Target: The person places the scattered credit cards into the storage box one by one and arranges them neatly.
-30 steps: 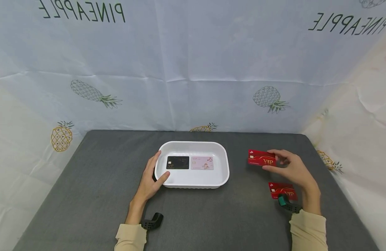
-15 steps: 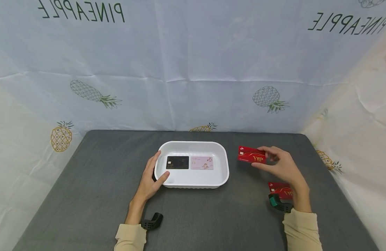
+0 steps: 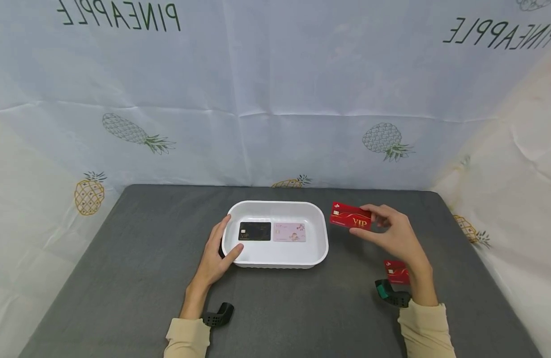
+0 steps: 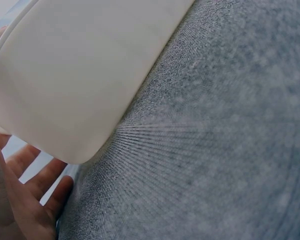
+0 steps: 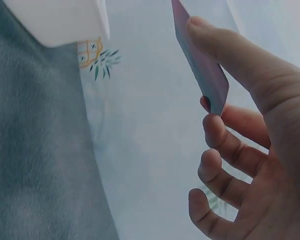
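My left hand (image 3: 214,256) holds the left end of a white tray (image 3: 281,263), thumb over the rim and fingers along the outside. In the left wrist view, some of its fingers (image 4: 50,175) show spread beside the tray's pale wall (image 4: 85,75). Inside the tray, a black VIP card (image 3: 255,231) lies to the left of a pink VIP card (image 3: 289,232). My right hand (image 3: 394,233) pinches a red VIP card (image 3: 349,216) by its right end, raised just right of the tray. The right wrist view shows that card (image 5: 200,65) nearly edge-on between thumb and fingers.
A second red VIP card (image 3: 397,272) lies on the grey table (image 3: 311,313), partly hidden by the right forearm. A pineapple-printed cloth (image 3: 257,99) hangs behind the table. Black wrist devices (image 3: 219,315) sit on both wrists.
My right hand has carried the red card left and slightly away from me, closer to the tray's right rim. The left hand and tray stay in place.
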Demonstrator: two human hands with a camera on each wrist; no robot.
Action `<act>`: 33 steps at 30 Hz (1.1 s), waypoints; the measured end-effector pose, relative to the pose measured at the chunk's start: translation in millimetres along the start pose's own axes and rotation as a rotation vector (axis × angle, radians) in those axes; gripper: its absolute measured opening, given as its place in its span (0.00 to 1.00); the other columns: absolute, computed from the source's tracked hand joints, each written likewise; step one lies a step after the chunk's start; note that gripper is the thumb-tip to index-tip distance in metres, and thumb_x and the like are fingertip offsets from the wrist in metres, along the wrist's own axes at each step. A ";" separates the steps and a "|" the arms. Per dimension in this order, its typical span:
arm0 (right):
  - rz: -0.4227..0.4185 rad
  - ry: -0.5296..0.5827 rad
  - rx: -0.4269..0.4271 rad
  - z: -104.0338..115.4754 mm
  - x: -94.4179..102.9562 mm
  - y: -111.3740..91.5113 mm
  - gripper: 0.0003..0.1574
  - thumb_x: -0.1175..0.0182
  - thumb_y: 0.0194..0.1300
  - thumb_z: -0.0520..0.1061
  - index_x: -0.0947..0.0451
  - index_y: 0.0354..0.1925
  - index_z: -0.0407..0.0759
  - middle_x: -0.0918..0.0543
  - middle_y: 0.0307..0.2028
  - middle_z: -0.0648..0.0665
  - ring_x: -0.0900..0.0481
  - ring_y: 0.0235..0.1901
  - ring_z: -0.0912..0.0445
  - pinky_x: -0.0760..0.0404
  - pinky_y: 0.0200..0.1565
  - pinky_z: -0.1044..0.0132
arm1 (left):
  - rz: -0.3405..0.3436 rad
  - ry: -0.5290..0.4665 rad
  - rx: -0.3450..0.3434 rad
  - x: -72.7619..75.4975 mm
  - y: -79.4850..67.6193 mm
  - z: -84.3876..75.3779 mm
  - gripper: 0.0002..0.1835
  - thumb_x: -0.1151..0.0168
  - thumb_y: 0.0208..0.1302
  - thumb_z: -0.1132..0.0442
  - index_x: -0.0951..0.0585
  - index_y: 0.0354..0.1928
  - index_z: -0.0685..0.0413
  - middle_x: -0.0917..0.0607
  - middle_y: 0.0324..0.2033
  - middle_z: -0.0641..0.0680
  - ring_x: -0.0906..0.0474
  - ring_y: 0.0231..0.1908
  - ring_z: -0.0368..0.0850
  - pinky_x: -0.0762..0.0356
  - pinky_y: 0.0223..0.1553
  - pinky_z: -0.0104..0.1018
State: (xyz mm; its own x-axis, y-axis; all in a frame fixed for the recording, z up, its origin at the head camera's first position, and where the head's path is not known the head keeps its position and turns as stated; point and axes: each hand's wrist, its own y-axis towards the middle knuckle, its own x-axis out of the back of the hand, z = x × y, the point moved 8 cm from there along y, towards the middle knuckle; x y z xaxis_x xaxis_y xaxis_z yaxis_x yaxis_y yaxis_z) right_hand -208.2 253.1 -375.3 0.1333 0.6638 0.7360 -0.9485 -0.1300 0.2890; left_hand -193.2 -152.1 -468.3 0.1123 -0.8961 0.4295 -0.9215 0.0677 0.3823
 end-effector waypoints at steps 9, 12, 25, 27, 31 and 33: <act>-0.004 0.035 0.022 16.6 -4.3 1.3 0.35 0.21 0.54 0.50 0.18 0.58 0.44 0.21 0.37 0.48 0.30 0.38 0.53 0.26 0.38 0.68 | 0.012 -0.009 -0.016 -0.1 2.7 -1.5 0.44 0.33 0.60 0.60 0.39 0.79 0.53 0.32 0.72 0.65 0.35 0.72 0.63 0.38 0.69 0.63; 0.002 0.031 0.032 22.3 -9.5 3.0 0.35 0.20 0.53 0.50 0.18 0.58 0.44 0.20 0.38 0.48 0.30 0.38 0.55 0.25 0.38 0.68 | 0.013 -0.014 -0.018 -0.1 2.8 -1.9 0.44 0.33 0.60 0.61 0.39 0.78 0.53 0.32 0.72 0.65 0.35 0.72 0.63 0.38 0.69 0.64; 0.061 0.100 0.100 61.0 -51.8 13.4 0.35 0.18 0.50 0.48 0.16 0.56 0.41 0.18 0.37 0.46 0.30 0.35 0.54 0.28 0.38 0.66 | -0.002 0.017 -0.018 -1.0 -0.1 2.8 0.43 0.33 0.61 0.61 0.38 0.78 0.55 0.31 0.71 0.65 0.34 0.71 0.62 0.37 0.68 0.55; 0.068 0.111 0.110 67.6 -58.9 14.8 0.36 0.18 0.49 0.48 0.16 0.56 0.40 0.19 0.36 0.46 0.30 0.35 0.53 0.28 0.36 0.66 | -0.005 0.022 -0.022 -0.8 -0.6 2.7 0.43 0.33 0.61 0.61 0.38 0.78 0.55 0.31 0.71 0.65 0.33 0.70 0.62 0.37 0.69 0.50; 0.096 0.140 0.119 80.6 -72.8 16.8 0.37 0.18 0.49 0.49 0.16 0.57 0.40 0.18 0.36 0.46 0.29 0.34 0.53 0.29 0.34 0.67 | -0.003 0.015 -0.011 -0.4 -1.2 2.2 0.43 0.33 0.61 0.60 0.38 0.78 0.53 0.31 0.71 0.64 0.33 0.71 0.61 0.38 0.70 0.41; 0.115 0.152 0.118 86.2 -80.1 17.7 0.36 0.18 0.49 0.50 0.16 0.56 0.41 0.18 0.36 0.47 0.29 0.34 0.54 0.29 0.34 0.67 | 0.002 0.004 0.002 -0.3 -1.2 2.0 0.44 0.33 0.61 0.60 0.38 0.79 0.52 0.31 0.72 0.64 0.34 0.72 0.59 0.39 0.70 0.43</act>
State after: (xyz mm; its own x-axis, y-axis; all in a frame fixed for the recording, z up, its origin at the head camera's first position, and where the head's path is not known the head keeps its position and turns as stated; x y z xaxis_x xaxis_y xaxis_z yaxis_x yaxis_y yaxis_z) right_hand -210.8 134.2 -376.4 -0.0268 0.7418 0.6701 -0.9136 -0.2902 0.2847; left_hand -192.9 -152.8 -470.5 0.1122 -0.8940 0.4338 -0.9226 0.0684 0.3797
